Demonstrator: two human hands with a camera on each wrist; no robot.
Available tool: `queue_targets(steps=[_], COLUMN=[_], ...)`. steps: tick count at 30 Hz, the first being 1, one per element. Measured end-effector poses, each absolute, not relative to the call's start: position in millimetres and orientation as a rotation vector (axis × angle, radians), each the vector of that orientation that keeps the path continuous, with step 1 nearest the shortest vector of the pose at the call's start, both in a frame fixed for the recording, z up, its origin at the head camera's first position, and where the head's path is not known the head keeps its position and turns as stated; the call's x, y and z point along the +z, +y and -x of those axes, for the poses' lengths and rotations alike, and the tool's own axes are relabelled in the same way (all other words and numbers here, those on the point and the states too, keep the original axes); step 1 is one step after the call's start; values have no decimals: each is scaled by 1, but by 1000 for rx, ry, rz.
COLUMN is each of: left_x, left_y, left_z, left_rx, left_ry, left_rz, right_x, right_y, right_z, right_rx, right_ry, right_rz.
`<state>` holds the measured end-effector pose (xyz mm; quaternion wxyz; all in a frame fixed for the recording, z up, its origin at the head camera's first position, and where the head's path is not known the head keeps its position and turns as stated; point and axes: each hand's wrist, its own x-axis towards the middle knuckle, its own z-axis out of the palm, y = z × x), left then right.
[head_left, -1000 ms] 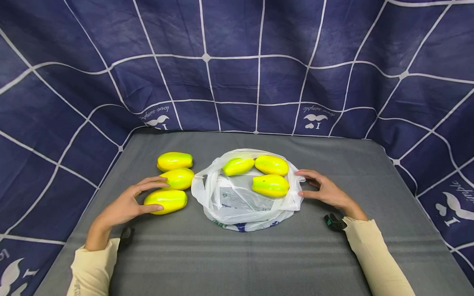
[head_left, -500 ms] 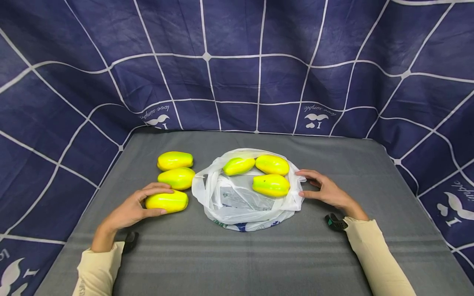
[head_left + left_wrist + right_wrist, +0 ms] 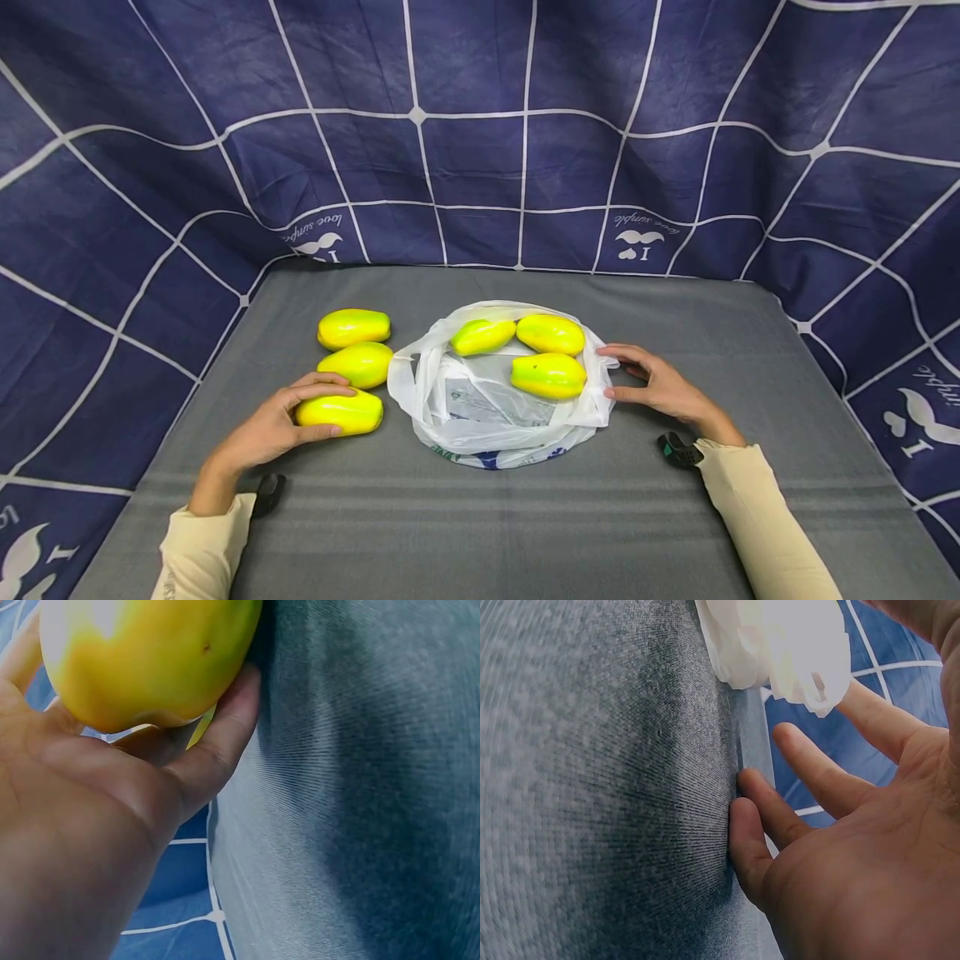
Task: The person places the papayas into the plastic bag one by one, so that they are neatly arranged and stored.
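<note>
My left hand (image 3: 268,427) grips a yellow-green papaya (image 3: 347,412) at the left, thumb on its near side and fingers over the far side. In the left wrist view, the papaya's rounded end (image 3: 150,660) sits between thumb and fingers, close to the grey cloth. Two more papayas, one in the middle (image 3: 358,363) and one farther back (image 3: 352,328), lie just behind it. At centre, a white plastic bag (image 3: 468,437) lies spread wide around three papayas (image 3: 549,376). My right hand (image 3: 667,390) touches the bag's right rim with extended fingers; its lower fingers (image 3: 754,832) rest by the cloth.
A grey cloth (image 3: 480,533) covers the table. Dark blue fabric with white grid lines (image 3: 480,158) hangs around the back and both sides. Black bands are on both wrists, the right one (image 3: 678,450) beside the cream sleeve.
My left hand has slid forward to the right and closed around the nearest papaya, which has shifted slightly right. The right hand and the bag have stayed put.
</note>
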<state>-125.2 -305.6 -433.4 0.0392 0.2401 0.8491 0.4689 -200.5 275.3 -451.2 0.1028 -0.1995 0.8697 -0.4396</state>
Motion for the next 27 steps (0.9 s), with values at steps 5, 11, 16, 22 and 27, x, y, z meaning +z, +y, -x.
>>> queue_targets(steps=[5,11,16,22,27], left_x=[-428,-423,-415,-400,-384], left_y=[-303,-302,-301,-295,-282], left_z=[124,122,121,121,122], left_rx=[1433,1413,1404,1412,1399], left_ry=[2624,2643,2659,2695,2745], left_rz=[-769,-747,-766,-827,-852], right_x=[-451,-450,-451,-452,-452], right_y=[276,276,275,275,276], right_z=[200,200,200,201,201], right_rx=[-1294,-1301,-1301,-1299,-1304], right_ry=[2567,2566,2568,2565,2553], right_rz=[588,586,595,589,589])
